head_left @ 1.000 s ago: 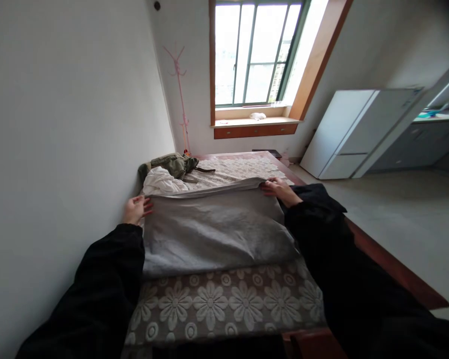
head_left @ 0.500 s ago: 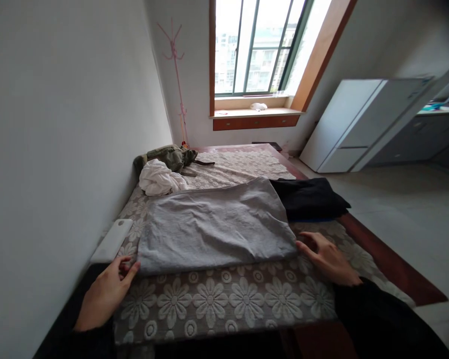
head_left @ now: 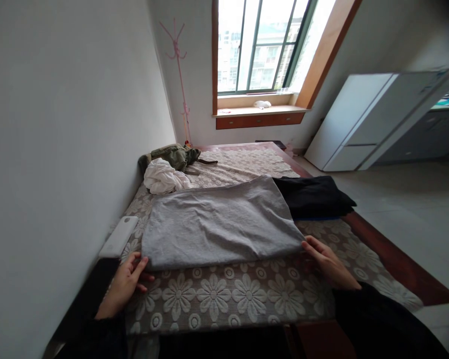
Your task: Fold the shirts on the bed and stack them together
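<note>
A folded grey cloth (head_left: 220, 224), slightly wrinkled, lies flat across the patterned cover; I cannot tell which garment it is, if any. At its near left corner my left hand (head_left: 125, 284) pinches the edge, thumb on top and fingers partly beneath. My right hand (head_left: 329, 262) is closed on the near right corner, which is drawn out to a point between thumb and fingers. Touching the cloth's right side is a folded black garment (head_left: 314, 195) with a strip of blue under it.
A floral cover (head_left: 213, 299) spreads over a wooden-edged bed (head_left: 415, 281). A white phone-shaped object (head_left: 118, 237) lies by the left wall. Behind the cloth sit a crumpled white cloth (head_left: 162, 177) and an olive bag (head_left: 177, 155). A pink coat stand (head_left: 179, 70) and white fridge (head_left: 362, 119) stand beyond.
Both hands have moved in to the near corners of the grey cloth and closed on them. The right corner is now pulled slightly outward. The view has shifted a little.
</note>
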`<state>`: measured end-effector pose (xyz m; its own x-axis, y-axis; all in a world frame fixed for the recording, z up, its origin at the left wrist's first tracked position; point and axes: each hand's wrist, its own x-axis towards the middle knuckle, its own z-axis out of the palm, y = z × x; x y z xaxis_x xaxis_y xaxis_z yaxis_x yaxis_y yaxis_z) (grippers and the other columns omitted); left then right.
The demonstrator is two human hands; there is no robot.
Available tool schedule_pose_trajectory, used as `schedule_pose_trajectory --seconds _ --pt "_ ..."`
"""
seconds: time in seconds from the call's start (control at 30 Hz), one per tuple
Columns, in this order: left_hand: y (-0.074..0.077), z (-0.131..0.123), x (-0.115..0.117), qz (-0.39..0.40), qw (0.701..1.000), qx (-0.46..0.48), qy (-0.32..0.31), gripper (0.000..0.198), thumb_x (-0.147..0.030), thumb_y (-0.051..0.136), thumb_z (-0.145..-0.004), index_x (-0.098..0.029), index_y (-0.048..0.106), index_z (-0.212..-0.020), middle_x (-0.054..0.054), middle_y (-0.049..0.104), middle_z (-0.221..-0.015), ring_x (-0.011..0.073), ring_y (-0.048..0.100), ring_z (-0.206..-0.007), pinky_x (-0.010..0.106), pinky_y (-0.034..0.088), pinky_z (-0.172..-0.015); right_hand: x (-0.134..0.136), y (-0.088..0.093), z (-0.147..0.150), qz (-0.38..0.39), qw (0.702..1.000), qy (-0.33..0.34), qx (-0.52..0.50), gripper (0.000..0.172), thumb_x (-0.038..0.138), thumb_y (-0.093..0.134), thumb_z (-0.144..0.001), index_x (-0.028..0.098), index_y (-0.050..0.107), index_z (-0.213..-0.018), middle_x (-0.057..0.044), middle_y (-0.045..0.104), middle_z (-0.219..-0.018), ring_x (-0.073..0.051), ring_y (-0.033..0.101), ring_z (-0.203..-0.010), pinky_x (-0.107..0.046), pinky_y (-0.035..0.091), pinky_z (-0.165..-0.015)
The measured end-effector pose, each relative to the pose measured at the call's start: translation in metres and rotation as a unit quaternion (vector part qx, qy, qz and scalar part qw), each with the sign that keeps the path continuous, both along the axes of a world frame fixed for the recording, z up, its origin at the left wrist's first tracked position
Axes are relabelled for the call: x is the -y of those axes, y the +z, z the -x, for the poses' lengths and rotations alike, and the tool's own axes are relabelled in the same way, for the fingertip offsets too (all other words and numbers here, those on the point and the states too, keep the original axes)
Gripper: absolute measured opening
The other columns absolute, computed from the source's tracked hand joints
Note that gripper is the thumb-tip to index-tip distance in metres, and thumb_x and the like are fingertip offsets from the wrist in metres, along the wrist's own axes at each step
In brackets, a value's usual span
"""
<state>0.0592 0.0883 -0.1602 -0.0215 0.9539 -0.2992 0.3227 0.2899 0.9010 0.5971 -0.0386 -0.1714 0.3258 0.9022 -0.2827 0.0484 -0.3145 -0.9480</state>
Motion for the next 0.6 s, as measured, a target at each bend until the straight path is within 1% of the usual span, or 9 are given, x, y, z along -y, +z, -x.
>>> schedule_pose_trajectory --seconds 0.07,0.1,0.13,0.2,0.23,0.3,0.47,0.53,0.6 --pt "0.0 -0.002 -0.004 0.004 1.0 -0.011 0.001 0.051 -0.056 0.072 -0.072 -0.023 0.05 -0.104 0.001 0.064 -0.08 0.0237 0.073 -0.061 0.03 0.056 -0.043 -0.004 0.003 0.004 -0.01 1.0 0.011 -0.025 0.047 0.062 0.075 -0.078 0.025 0.053 -0.097 -0.001 0.064 -0.088 -0.023 0.069 -0.079 -0.033 0.059 -0.06" --pt "0.0 -0.002 -0.007 0.004 1.0 -0.017 0.002 0.049 -0.056 0.072 -0.073 -0.023 0.05 -0.103 0.001 0.065 -0.08 0.0236 0.072 -0.06 0.032 0.057 -0.044 -0.006 0.005 0.005 -0.009 0.999 0.022 -0.034 0.046 0.059 0.076 -0.078 0.025 0.054 -0.099 -0.002 0.065 -0.093 -0.024 0.069 -0.083 -0.034 0.061 -0.064" --pt "0.001 -0.002 -0.01 -0.001 1.0 -0.022 0.007 0.047 -0.055 0.071 -0.073 -0.023 0.051 -0.102 0.001 0.065 -0.078 0.0233 0.071 -0.058 0.033 0.058 -0.045 -0.008 0.006 0.007 -0.005 0.999 0.031 -0.037 0.046 0.057 0.078 -0.078 0.025 0.054 -0.101 -0.002 0.065 -0.095 -0.023 0.069 -0.082 -0.035 0.061 -0.064" --pt "0.002 0.001 -0.014 -0.024 0.999 -0.033 0.025 0.046 -0.055 0.071 -0.073 -0.023 0.053 -0.101 0.002 0.066 -0.077 0.023 0.069 -0.055 0.035 0.059 -0.047 -0.011 0.007 0.01 0.005 0.999 0.026 -0.028 0.048 0.054 0.08 -0.076 0.026 0.053 -0.104 -0.001 0.065 -0.091 -0.02 0.066 -0.07 -0.032 0.057 -0.055" --pt "0.003 0.003 -0.015 -0.039 0.998 -0.04 0.039 0.048 -0.055 0.071 -0.071 -0.022 0.055 -0.102 0.002 0.067 -0.078 0.0231 0.069 -0.055 0.035 0.06 -0.048 -0.012 0.007 0.011 0.008 1.0 0.013 -0.021 0.048 0.054 0.08 -0.075 0.026 0.053 -0.104 0.001 0.063 -0.086 -0.018 0.062 -0.063 -0.03 0.054 -0.049" --pt "0.004 0.008 -0.015 -0.066 0.994 -0.059 0.069 0.051 -0.057 0.072 -0.068 -0.021 0.059 -0.103 0.004 0.069 -0.081 0.0237 0.069 -0.059 0.035 0.06 -0.05 -0.01 0.005 0.012 0.004 1.0 -0.013 -0.01 0.048 0.054 0.08 -0.074 0.026 0.052 -0.1 0.004 0.059 -0.077 -0.015 0.056 -0.054 -0.029 0.049 -0.044" --pt "0.003 0.022 0.001 -0.095 0.984 -0.073 0.135 0.052 -0.059 0.075 -0.06 -0.021 0.065 -0.094 0.006 0.072 -0.09 0.0271 0.07 -0.08 0.03 0.058 -0.054 0.013 -0.001 0.019 -0.017 0.998 -0.055 -0.001 0.049 0.06 0.079 -0.074 0.025 0.053 -0.097 0.003 0.059 -0.077 -0.016 0.06 -0.058 -0.031 0.054 -0.05" --pt "0.001 0.028 0.012 -0.093 0.982 -0.073 0.148 0.052 -0.06 0.076 -0.059 -0.021 0.066 -0.092 0.005 0.072 -0.091 0.0263 0.069 -0.084 0.027 0.057 -0.057 0.027 -0.003 0.025 -0.012 0.998 -0.062 -0.002 0.05 0.06 0.08 -0.073 0.025 0.054 -0.097 0.002 0.06 -0.079 -0.016 0.061 -0.061 -0.031 0.056 -0.053" --pt "0.0 0.033 0.026 -0.087 0.98 -0.079 0.16 0.052 -0.061 0.077 -0.059 -0.022 0.066 -0.091 0.002 0.071 -0.09 0.0242 0.067 -0.084 0.026 0.056 -0.058 0.043 -0.005 0.03 -0.004 0.998 -0.066 -0.007 0.051 0.06 0.081 -0.073 0.025 0.054 -0.098 0.002 0.06 -0.079 -0.016 0.062 -0.061 -0.03 0.055 -0.052"
